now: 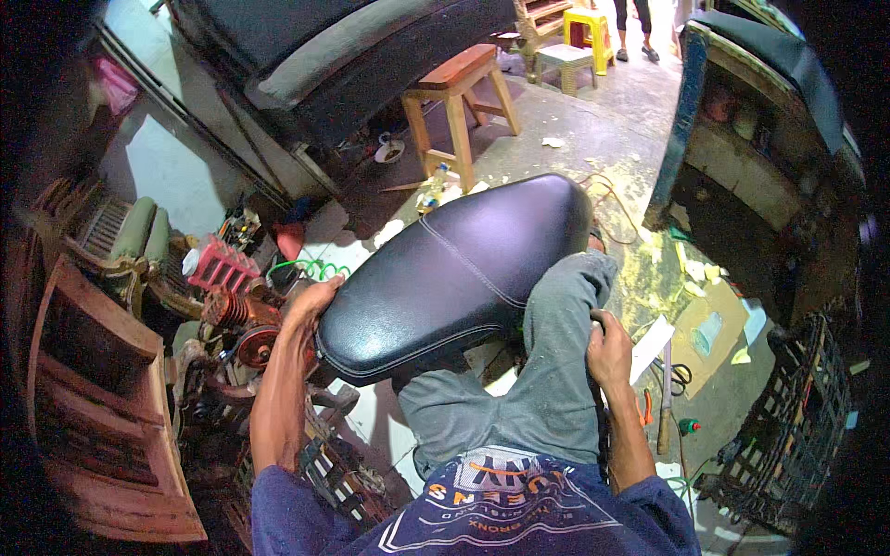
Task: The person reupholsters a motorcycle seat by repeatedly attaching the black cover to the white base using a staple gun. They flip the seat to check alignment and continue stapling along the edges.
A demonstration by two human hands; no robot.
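Note:
A black padded motorcycle seat [464, 269] with white stitching lies across my lap, its narrow end pointing far right. At the seat's near left rim, my left hand [315, 301] is closed on the edge, its fingertips partly hidden. Beside my right thigh, my right hand [609, 352] has its fingers curled in. Whatever may be inside those fingers is hidden. My grey trousers [565, 315] show below and to the right of the seat.
Scissors [681, 372], orange-handled pliers [646, 406] and a cardboard piece [709, 338] lie at right. A compressor [255, 338] stands left. Foam scraps litter the floor. Ahead are a wooden stool [454, 83], a yellow stool [593, 32] and a person's legs [635, 28].

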